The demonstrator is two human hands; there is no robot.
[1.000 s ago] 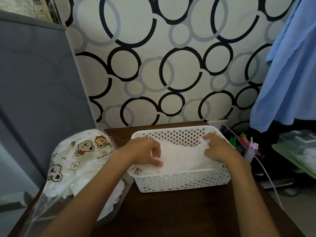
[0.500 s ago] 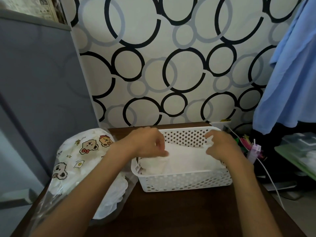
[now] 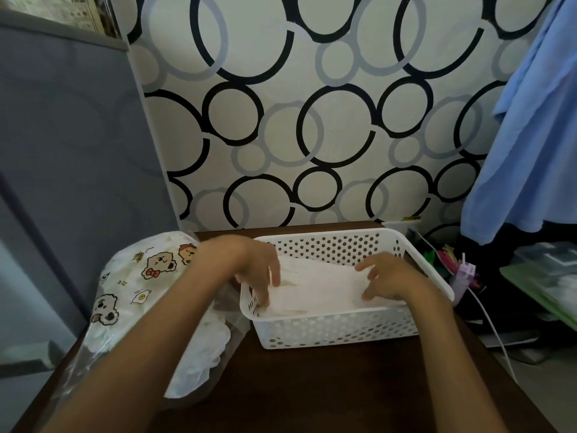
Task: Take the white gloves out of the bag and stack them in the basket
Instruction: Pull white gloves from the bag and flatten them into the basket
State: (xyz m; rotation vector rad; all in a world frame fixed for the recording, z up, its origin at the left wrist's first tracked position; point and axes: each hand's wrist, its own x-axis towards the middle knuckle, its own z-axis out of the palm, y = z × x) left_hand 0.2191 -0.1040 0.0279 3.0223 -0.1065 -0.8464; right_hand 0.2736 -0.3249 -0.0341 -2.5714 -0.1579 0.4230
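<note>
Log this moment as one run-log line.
left hand: on white gloves | right hand: on gloves | in white perforated plastic basket | clear cartoon-print bag: more inside

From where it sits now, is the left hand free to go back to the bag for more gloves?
Probably yes: the left hand rests open on the gloves in the basket; the bag lies just beside it, unobstructed.

1. A dark brown table (image 3: 343, 385) fills the lower middle of the view.
2. Behind it is wallpaper (image 3: 281, 120) printed with black and grey rings.
3. A grey panel (image 3: 71, 151) stands at the left, with newspaper (image 3: 62, 7) showing above its top edge.
4. A blue cloth (image 3: 530, 151) hangs at the right.
5. Below the cloth, right of the table, sit a small purple bottle (image 3: 463, 276), a white cable (image 3: 496, 335) and a green tray (image 3: 543, 292).
</note>
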